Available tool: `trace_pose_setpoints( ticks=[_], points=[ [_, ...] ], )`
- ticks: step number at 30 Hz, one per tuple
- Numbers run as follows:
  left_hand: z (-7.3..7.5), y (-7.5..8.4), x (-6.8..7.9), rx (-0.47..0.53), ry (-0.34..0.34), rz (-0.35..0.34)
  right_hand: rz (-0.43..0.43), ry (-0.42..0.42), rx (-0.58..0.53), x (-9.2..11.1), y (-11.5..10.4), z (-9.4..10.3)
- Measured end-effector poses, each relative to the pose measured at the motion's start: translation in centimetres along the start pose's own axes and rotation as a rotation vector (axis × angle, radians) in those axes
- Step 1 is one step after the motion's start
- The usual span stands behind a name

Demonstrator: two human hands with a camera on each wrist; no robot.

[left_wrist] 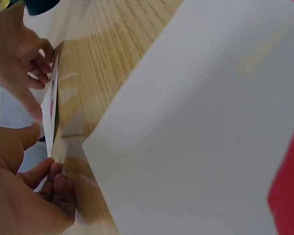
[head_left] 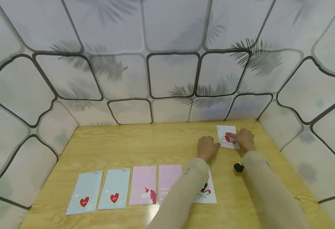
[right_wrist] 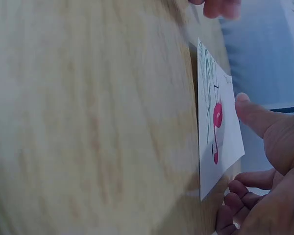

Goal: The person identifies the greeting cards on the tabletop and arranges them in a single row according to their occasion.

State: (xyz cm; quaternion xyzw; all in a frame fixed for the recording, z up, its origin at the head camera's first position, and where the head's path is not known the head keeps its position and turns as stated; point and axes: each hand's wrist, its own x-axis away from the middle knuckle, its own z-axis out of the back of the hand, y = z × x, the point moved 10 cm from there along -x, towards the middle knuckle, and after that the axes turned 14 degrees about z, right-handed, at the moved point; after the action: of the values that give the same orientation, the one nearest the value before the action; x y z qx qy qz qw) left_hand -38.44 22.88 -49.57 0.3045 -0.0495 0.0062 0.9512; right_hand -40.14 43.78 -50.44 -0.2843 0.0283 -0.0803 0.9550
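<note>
A white greeting card [head_left: 223, 129] with a red flamingo picture is at the back right of the table. My right hand [head_left: 244, 139] holds its right side, thumb stretched over the face and the other fingers curled at the edge. In the right wrist view the card [right_wrist: 224, 147] looks slightly raised, with a shadow along its near edge. My left hand [head_left: 207, 148] is at the card's lower left corner with its fingers loosely bent. Whether it touches the corner is hard to tell. Another white flamingo card [head_left: 211, 197] lies partly under the left sleeve.
In a row along the front lie two light blue cards with red hearts [head_left: 84, 201] [head_left: 114, 197], a pink unicorn card [head_left: 143, 176] and a second pink card [head_left: 168, 175], partly covered by the left sleeve. A patterned fabric wall [head_left: 170, 76] encloses the wooden table [head_left: 127, 143].
</note>
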Motion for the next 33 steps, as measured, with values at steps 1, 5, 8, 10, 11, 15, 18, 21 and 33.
trace_pose_setpoints(
  ticks=[1,5,8,10,11,15,18,21,33],
  points=[
    [-0.1,0.0,0.0,-0.021,0.017,0.012,-0.019,-0.014,0.014,0.0,0.2,-0.2],
    [-0.8,-0.2,0.1,-0.101,0.072,0.068,-0.081,-0.043,0.053,-0.2,0.4,-1.2],
    [-1.2,-0.4,0.3,-0.136,0.080,0.106,-0.107,-0.054,0.064,0.0,0.1,-1.9],
    [-1.2,-0.5,0.4,-0.145,0.077,0.120,-0.105,-0.053,0.054,0.2,-0.4,-2.2],
    [-1.1,-0.5,0.5,-0.146,0.078,0.125,-0.099,-0.051,0.046,0.3,-0.6,-2.2],
    [-0.8,-0.3,0.6,-0.141,0.085,0.125,-0.054,0.002,-0.007,1.0,-1.1,-1.9],
    [-0.9,0.0,0.5,-0.175,0.079,0.104,-0.013,0.073,-0.069,1.6,-0.7,-1.4],
    [-1.3,0.3,0.3,-0.213,0.069,0.079,0.029,0.123,-0.190,2.0,0.0,-0.8],
    [0.0,-0.4,-0.4,0.253,0.036,0.045,0.005,-0.060,-0.532,3.7,0.7,-0.7]
  ],
)
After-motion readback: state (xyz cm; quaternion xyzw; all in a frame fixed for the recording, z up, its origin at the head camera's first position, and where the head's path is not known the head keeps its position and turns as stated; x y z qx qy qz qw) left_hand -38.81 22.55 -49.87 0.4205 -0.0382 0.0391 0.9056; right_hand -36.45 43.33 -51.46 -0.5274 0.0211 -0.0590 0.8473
